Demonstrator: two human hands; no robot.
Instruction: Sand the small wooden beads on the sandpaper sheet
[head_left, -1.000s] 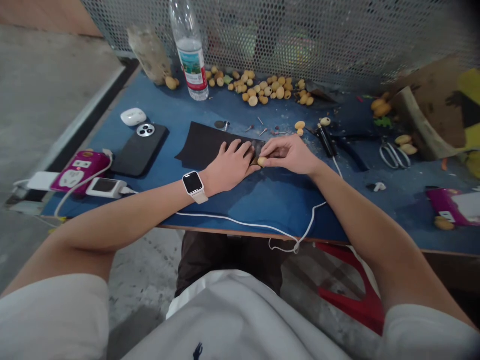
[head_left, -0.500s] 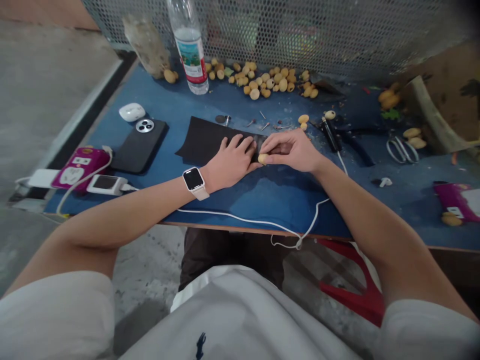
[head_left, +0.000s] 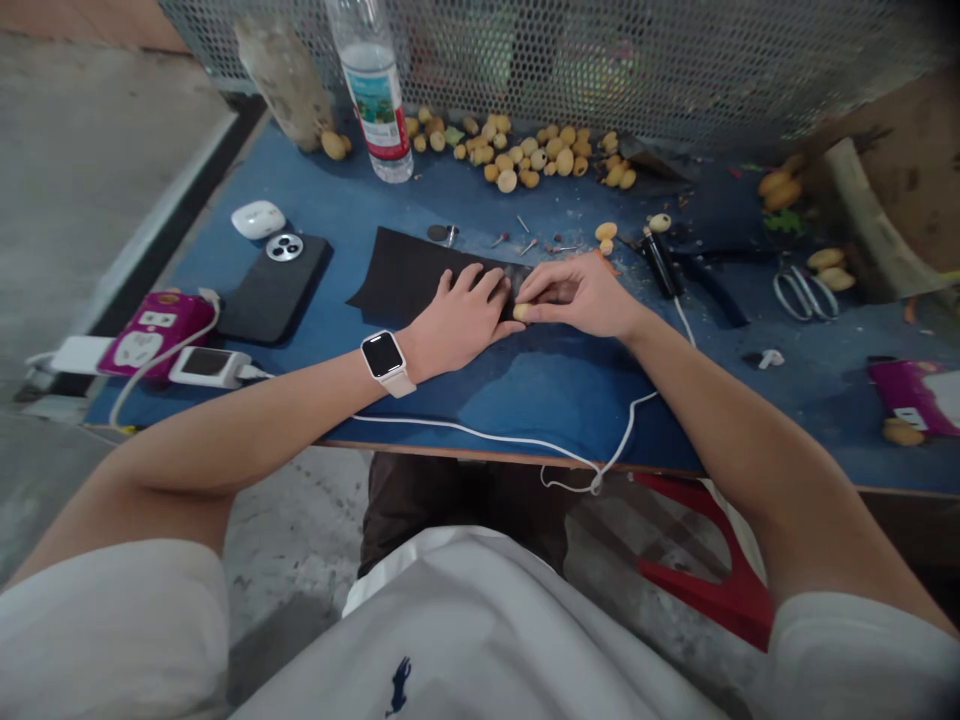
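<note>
Black sheets (head_left: 397,270) lie on the blue table. My left hand (head_left: 465,320) rests flat on them, fingers spread, with a watch on the wrist. At the sheets' right end, my right hand (head_left: 577,295) pinches a small yellowish nut-like piece (head_left: 520,312) between thumb and fingers, close to my left thumb. The piece is low over the black surface; whether it touches is hard to tell. Beyond the hands lie small metal bits (head_left: 529,245) and two yellow pieces (head_left: 606,235).
Many yellow pieces (head_left: 555,150) line the mesh at the back, beside a water bottle (head_left: 379,110). At left are a phone (head_left: 274,295) and a purple power strip (head_left: 157,330). A black pen-like tool (head_left: 660,265), pliers (head_left: 712,290) and scissors (head_left: 804,293) lie right. A white cable (head_left: 480,434) crosses the front.
The piece and my right fingertips have shifted slightly left, toward my left thumb. My left hand keeps its place on the sheets. The whole view has moved a little.
</note>
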